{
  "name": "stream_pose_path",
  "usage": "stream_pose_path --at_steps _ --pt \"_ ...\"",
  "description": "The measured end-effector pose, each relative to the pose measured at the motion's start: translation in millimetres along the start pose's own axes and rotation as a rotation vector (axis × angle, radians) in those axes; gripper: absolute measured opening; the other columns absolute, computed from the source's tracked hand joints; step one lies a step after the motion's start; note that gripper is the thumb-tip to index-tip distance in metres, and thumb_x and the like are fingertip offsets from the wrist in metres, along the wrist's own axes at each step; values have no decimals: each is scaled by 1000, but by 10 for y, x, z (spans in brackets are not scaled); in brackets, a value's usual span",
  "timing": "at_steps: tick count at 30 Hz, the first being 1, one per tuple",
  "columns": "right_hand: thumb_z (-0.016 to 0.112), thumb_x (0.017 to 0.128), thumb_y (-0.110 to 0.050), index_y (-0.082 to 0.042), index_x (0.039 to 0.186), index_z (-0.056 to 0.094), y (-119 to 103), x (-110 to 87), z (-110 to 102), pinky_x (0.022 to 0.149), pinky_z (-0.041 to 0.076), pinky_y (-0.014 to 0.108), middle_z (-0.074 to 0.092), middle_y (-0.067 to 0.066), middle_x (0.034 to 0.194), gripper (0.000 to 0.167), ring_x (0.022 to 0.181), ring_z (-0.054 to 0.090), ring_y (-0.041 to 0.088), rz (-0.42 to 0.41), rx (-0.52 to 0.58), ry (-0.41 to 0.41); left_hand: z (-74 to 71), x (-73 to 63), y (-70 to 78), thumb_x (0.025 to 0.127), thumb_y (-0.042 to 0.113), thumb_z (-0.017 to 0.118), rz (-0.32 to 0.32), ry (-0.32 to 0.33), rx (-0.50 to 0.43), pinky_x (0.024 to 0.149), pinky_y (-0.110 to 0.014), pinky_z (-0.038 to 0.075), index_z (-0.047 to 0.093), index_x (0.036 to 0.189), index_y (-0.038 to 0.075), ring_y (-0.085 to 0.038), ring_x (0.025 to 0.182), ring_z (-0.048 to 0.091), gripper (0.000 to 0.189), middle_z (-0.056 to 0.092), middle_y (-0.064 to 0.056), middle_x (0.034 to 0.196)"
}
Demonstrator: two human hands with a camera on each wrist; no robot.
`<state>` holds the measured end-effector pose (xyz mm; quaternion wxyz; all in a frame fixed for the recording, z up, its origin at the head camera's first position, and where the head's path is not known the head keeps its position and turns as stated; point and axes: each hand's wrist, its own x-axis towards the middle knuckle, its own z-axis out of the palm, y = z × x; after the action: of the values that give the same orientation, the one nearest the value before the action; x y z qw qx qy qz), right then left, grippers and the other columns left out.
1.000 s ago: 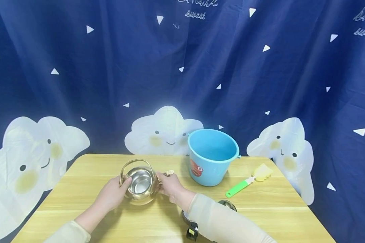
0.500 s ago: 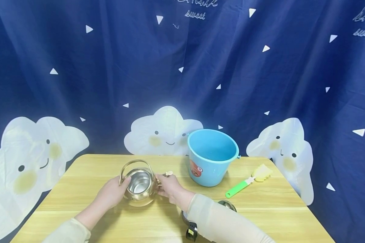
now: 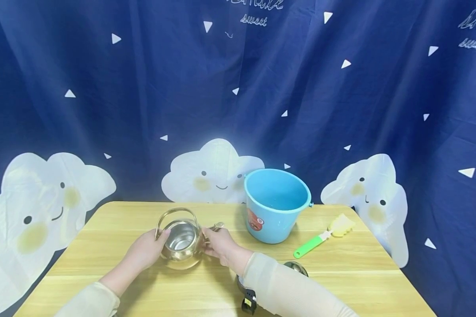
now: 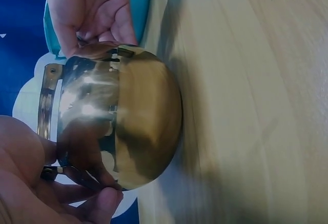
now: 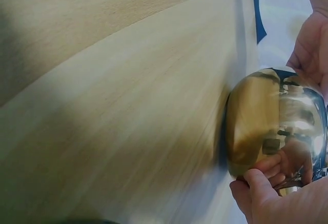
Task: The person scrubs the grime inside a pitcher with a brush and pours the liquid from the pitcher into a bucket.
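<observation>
A shiny gold-coloured kettle (image 3: 182, 257) with its lid off shows its silver inside near the left middle of the table. Its hoop handle (image 3: 177, 210) stands up over the opening. My left hand (image 3: 144, 252) holds the kettle's left side, thumb at the rim by the handle's foot. On the other side my right hand (image 3: 223, 245) grips it at the spout (image 3: 219, 226), whose tip sticks out past the fingers. In the left wrist view the kettle's rounded body (image 4: 148, 116) fills the middle; I cannot tell whether its base touches the wood.
A blue bucket (image 3: 272, 229) stands at the back, right of the kettle. Beside it lies a yellow-headed brush (image 3: 342, 225) with a green handle (image 3: 311, 246). A dark, shiny round item (image 3: 297, 267) is partly hidden behind the right sleeve (image 3: 285, 281).
The kettle has shifted very slightly left and turned a little, its spout tip moving with it. Both hands keep their hold; the bucket and brush stay put.
</observation>
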<state>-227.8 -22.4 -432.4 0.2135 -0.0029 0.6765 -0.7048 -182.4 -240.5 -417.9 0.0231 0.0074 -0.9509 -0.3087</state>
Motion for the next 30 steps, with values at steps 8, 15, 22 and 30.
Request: stream_pose_path --at_steps 8,15,22,30 --pt "53 104 -25 0 113 60 -6 5 -4 97 54 40 61 13 110 27 100 68 22 1 -3 -33 20 35 -49 108 42 36 -4 -12 12 95 -64 46 64 114 -5 -52 113 58 55 67 -27 116" --pt "53 104 -24 0 112 60 8 21 9 95 55 40 62 9 103 26 96 68 21 2 -3 -10 29 51 -43 108 42 35 -17 -12 13 94 -63 47 65 105 -1 -50 108 61 53 70 -22 105" --pt "52 104 -24 0 110 62 25 45 13 95 56 40 64 8 99 26 93 69 20 9 -8 1 41 87 -36 109 42 32 -24 -31 23 89 -60 49 64 84 9 -36 88 67 52 67 -5 81" --pt "53 104 -24 0 108 63 47 65 -5 93 56 39 66 10 97 26 91 69 19 22 -7 5 47 92 -22 109 42 31 -20 -36 16 88 -59 50 64 81 9 -33 84 67 54 67 -6 81"
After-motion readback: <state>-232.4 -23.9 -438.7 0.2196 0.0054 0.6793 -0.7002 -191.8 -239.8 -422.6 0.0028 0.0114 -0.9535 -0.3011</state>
